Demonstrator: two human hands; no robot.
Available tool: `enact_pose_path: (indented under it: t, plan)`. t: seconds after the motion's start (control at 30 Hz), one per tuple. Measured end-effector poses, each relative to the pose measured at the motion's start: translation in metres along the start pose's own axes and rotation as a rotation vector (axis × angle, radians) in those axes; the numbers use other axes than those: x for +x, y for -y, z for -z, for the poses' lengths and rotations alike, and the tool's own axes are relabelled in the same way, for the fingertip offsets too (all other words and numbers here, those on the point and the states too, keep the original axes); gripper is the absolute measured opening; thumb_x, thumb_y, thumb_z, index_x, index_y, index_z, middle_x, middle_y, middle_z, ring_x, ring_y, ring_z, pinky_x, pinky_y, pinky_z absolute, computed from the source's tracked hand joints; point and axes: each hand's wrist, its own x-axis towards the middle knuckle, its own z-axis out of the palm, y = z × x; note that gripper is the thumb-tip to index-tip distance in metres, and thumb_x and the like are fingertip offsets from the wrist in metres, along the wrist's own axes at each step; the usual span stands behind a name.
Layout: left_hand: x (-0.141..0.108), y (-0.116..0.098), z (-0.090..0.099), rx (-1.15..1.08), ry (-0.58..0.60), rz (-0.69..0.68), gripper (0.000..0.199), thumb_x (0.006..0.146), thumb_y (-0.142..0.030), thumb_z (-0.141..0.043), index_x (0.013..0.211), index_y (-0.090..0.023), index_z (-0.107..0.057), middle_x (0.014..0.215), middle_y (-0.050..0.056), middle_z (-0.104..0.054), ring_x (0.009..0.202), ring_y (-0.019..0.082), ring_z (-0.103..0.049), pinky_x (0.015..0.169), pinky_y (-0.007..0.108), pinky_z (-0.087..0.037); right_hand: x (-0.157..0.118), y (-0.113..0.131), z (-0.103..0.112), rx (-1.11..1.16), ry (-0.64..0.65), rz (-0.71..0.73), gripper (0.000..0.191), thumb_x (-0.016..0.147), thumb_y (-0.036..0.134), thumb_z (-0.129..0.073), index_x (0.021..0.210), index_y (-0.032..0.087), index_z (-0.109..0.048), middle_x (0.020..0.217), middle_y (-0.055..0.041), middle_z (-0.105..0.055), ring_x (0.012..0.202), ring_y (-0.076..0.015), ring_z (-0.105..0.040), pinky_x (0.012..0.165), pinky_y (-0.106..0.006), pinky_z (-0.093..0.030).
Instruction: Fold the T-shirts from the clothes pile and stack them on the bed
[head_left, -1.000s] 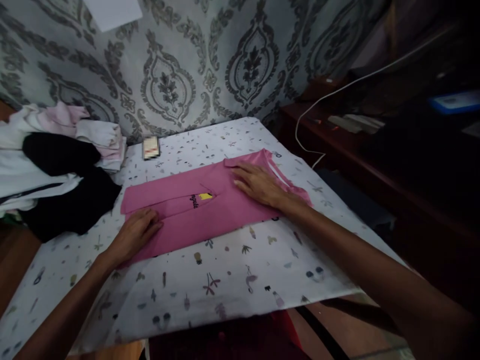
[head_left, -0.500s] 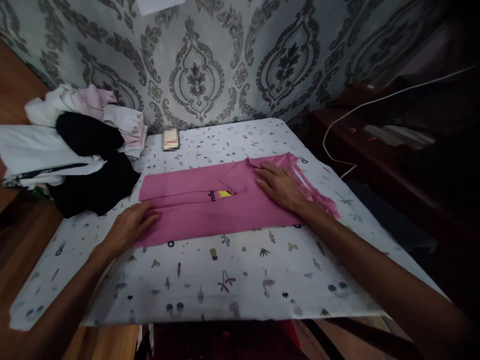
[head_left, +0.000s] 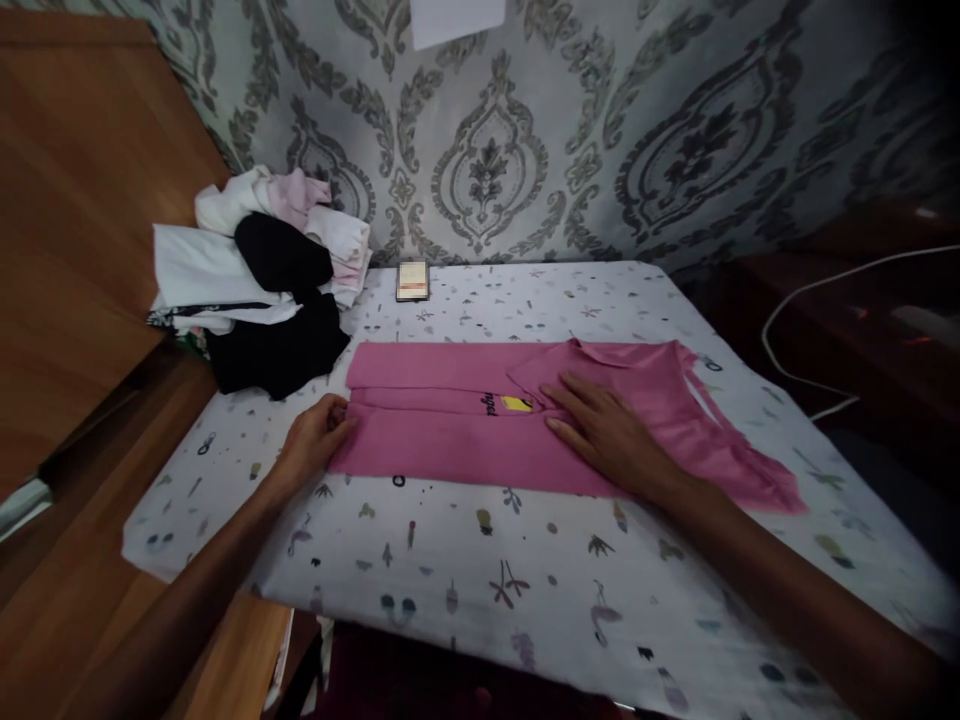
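Observation:
A pink garment (head_left: pixel 450 445) lies across the patterned white cloth, its long edges folded in toward a middle seam, with dark lettering and a yellow patch showing there. At its left end, my left hand (head_left: pixel 319 435) pinches the hem between thumb and curled fingers. My right hand (head_left: pixel 604 430) rests flat on the garment right of the yellow patch, fingers apart. Beyond that hand, the garment's right end spreads wider and is wrinkled.
A heap of white, black and pink clothes (head_left: pixel 277 345) sits at the back left beside a wooden panel (head_left: pixel 82 200). A small framed card (head_left: pixel 412 281) stands near the patterned wall. A pale cable (head_left: pixel 795 290) curves at the right.
The view has turned left, so things appear farther right. My left hand has closed its fingers at the garment's left edge. My right hand remains flat on the fabric, nearer the yellow patch.

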Motion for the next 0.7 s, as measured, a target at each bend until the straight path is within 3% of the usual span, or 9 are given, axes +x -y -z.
enact_pose_path:
  t: [0.1,0.3,0.4,0.53,0.7]
  plan:
    - [-0.001,-0.003,-0.003,-0.045,-0.04,-0.009,0.017,0.081,-0.038,-0.058,0.083,-0.021,-0.055,0.071,-0.002,-0.054,0.067,0.015,-0.049,0.063,0.028,-0.039,0.001,0.002,0.003,0.016,0.003,-0.005,0.048,0.097,0.046,-0.042,0.139,0.027,-0.055,0.146,-0.0131,-0.054,0.139,-0.036,-0.043,0.113,-0.06,-0.037]
    - [-0.011,-0.009,-0.014,-0.196,-0.209,-0.091,0.012,0.089,-0.034,-0.049,0.089,-0.024,-0.043,0.07,-0.005,-0.048,0.064,0.013,-0.046,0.062,0.025,-0.037,0.002,0.002,0.001,0.017,-0.011,-0.024,0.049,0.096,0.048,-0.041,0.138,0.027,-0.056,0.146,-0.0128,-0.053,0.136,-0.0363,-0.047,0.11,-0.061,-0.041]
    - [-0.017,-0.011,-0.016,-0.08,-0.227,-0.064,0.008,0.093,-0.033,-0.044,0.093,-0.025,-0.041,0.069,-0.006,-0.049,0.062,0.014,-0.047,0.062,0.026,-0.035,0.001,0.0,-0.002,0.002,-0.014,-0.031,0.053,0.097,0.051,-0.039,0.138,0.023,-0.056,0.148,-0.0149,-0.052,0.137,-0.0354,-0.047,0.109,-0.06,-0.041]
    - [-0.02,-0.009,-0.014,0.151,-0.164,0.087,0.009,0.097,-0.035,-0.039,0.099,-0.027,-0.043,0.061,-0.005,-0.052,0.054,0.017,-0.048,0.06,0.029,-0.033,0.002,-0.001,-0.002,0.014,-0.015,-0.044,0.054,0.096,0.053,-0.038,0.138,0.025,-0.057,0.147,-0.0141,-0.052,0.136,-0.0348,-0.049,0.109,-0.06,-0.041]
    - [-0.022,-0.005,-0.012,0.251,-0.153,0.039,0.013,0.098,-0.034,-0.038,0.102,-0.026,-0.047,0.062,-0.003,-0.057,0.053,0.018,-0.05,0.059,0.03,-0.033,-0.001,0.001,0.015,0.129,0.016,-0.072,0.055,0.095,0.054,-0.04,0.139,0.026,-0.056,0.148,-0.0119,-0.053,0.138,-0.0329,-0.047,0.114,-0.057,-0.039]
